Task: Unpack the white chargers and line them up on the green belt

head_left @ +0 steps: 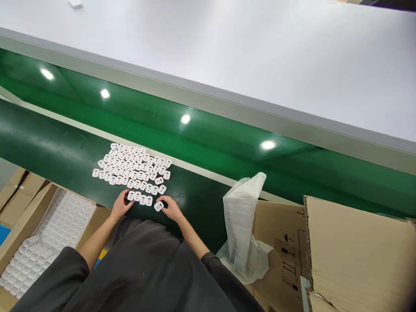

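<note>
A short row of small white rounded plastic pieces with dark slots point(140, 198) lies on the dark green work surface point(195, 197), close to my body. My left hand point(121, 205) rests at the row's left end, thumb and index finger apart and curved beside the end piece; whether they touch it is hard to tell. To the right of the row, my right hand point(171, 209) pinches a single tilted white slotted piece point(159, 206) between thumb and fingers. Just beyond, many more of these pieces point(133, 164) lie flat in a loose, uneven group.
An open cardboard box point(19, 236) at lower left holds white compartmented trays point(66, 216). Cardboard boxes point(357, 247) stand at right, with a crumpled translucent sheet point(242, 221) hanging over one. A pale rail point(201, 171) borders the green belt point(146, 117); a white tabletop point(227, 52) lies beyond.
</note>
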Motion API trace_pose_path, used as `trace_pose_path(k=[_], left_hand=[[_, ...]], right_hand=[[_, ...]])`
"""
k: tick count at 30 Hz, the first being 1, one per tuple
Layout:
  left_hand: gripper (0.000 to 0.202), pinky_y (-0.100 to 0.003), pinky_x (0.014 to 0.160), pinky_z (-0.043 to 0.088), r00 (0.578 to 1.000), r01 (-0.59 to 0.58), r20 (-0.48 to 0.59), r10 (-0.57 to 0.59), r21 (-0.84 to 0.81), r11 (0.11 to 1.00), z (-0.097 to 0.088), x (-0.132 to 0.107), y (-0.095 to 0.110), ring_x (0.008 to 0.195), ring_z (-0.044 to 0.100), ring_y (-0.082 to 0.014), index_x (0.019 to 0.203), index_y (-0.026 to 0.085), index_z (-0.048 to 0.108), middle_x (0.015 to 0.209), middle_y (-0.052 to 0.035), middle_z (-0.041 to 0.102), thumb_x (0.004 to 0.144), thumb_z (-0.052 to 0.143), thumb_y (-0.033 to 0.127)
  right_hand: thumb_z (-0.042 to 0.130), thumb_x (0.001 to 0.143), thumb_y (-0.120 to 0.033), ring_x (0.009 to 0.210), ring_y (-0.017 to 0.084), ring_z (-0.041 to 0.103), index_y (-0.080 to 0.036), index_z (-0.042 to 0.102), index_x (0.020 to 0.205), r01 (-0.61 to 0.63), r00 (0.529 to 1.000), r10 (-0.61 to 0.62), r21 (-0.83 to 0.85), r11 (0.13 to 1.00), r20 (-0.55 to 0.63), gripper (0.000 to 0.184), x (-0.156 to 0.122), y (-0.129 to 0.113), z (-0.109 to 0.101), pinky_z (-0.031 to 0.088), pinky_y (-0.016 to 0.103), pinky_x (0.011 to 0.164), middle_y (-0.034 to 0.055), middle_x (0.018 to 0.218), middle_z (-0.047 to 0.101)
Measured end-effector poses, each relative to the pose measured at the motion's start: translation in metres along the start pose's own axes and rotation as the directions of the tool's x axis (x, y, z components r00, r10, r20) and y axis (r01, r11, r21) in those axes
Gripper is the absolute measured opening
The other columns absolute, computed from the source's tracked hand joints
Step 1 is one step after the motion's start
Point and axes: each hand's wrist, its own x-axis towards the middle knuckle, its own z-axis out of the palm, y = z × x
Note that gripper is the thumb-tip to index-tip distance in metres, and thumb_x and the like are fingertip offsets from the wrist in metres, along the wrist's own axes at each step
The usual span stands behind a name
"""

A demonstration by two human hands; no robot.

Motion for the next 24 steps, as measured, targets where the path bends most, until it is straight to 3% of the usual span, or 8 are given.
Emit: trace_pose_path(k=[3,7,10,13,19,24], left_hand=[[0.050,-0.034,0.072,0.057,1.000,0.011,-0.008,-0.011,-0.020,1.000,-0.001,0.000,0.002,0.090,0.064,-0.0213,0.124,0.022,0.051,0.117,-0.0092,0.062,0.081,0.066,0.043],[0.047,-0.033,0.072,0.057,1.000,0.018,-0.018,-0.019,-0.053,0.998,-0.002,-0.002,0.006,0.090,0.064,-0.0209,0.119,0.021,0.051,0.111,-0.0086,0.062,0.080,0.067,0.042],[0.045,-0.034,0.074,0.057,0.999,0.029,-0.030,-0.031,-0.069,0.997,-0.002,-0.004,0.007,0.091,0.063,-0.0209,0.117,0.021,0.051,0.111,-0.0092,0.060,0.080,0.067,0.041],[0.044,-0.034,0.074,0.057,0.999,0.039,-0.030,-0.042,-0.075,0.996,-0.001,-0.005,0.008,0.093,0.062,-0.0215,0.116,0.021,0.052,0.110,-0.0088,0.060,0.080,0.067,0.042],[0.045,-0.032,0.073,0.056,0.998,0.046,-0.033,-0.049,-0.089,0.995,-0.001,-0.004,0.006,0.097,0.061,-0.0222,0.118,0.021,0.051,0.114,-0.0091,0.059,0.081,0.066,0.041],[0.046,-0.033,0.072,0.057,0.997,0.054,-0.041,-0.059,-0.108,0.993,-0.001,-0.006,0.005,0.095,0.061,-0.0223,0.118,0.021,0.052,0.114,-0.0095,0.059,0.079,0.068,0.040]], right_hand=[[0.053,0.069,-0.010,0.110,0.022,0.059,-0.026,0.069,0.096,-0.004,0.999,0.004,-0.001,1.000,-0.031,0.035,0.002,0.001,0.004,0.045,0.042,0.102,0.0011,0.106,0.070],[0.054,0.074,-0.017,0.115,0.024,0.056,-0.026,0.064,0.116,-0.051,0.989,0.051,0.003,0.999,-0.142,0.044,-0.005,0.007,0.010,0.050,0.040,0.095,0.0058,0.128,0.059],[0.053,0.078,-0.022,0.099,0.023,0.061,-0.022,0.062,0.119,-0.106,0.976,0.108,0.024,0.994,-0.191,0.041,-0.013,0.013,0.015,0.053,0.039,0.087,0.0098,0.124,0.058],[0.050,0.081,-0.025,0.085,0.020,0.064,-0.021,0.059,0.121,-0.146,0.974,0.155,0.068,0.987,-0.167,0.041,-0.014,0.018,0.023,0.054,0.039,0.083,0.0094,0.115,0.061],[0.052,0.081,-0.023,0.094,0.019,0.067,-0.024,0.061,0.120,-0.175,0.973,0.194,0.150,0.973,-0.126,0.040,-0.003,0.017,0.034,0.054,0.035,0.090,0.0077,0.121,0.059],[0.062,0.075,-0.021,0.087,0.017,0.068,-0.024,0.056,0.123,-0.267,0.948,0.291,0.178,0.947,-0.128,0.049,-0.009,0.016,0.031,0.052,0.039,0.094,0.0061,0.116,0.062]])
